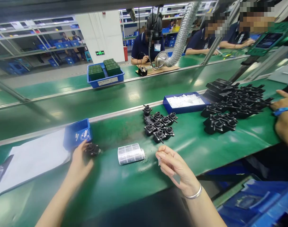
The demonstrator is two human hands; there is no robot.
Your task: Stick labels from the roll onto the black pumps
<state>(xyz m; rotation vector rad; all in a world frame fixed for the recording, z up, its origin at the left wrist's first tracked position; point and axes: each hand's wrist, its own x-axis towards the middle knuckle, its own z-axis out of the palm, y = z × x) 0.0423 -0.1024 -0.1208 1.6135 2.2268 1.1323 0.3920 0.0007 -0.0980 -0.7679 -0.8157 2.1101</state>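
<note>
My left hand (79,162) has its fingers and thumb around a black plastic part (93,149) at the front of a small blue bin (77,134); the part is slightly blurred. My right hand (175,168), with a metal bangle on its wrist, is pinched above the bench. A pale sliver shows at its fingertips, too small to name. Between my hands lies a roll of printed white labels (131,154). Beyond my right hand stands a cluster of similar black parts (158,124), each with a round collar on top.
White sheets (37,157) lie at the left on the green bench (106,195). A blue tray of white slips (185,101) and many black housings (238,101) stand at the right. A co-worker's hand (285,104) reaches in there. Across the rail, a blue crate (106,74) holds green boards.
</note>
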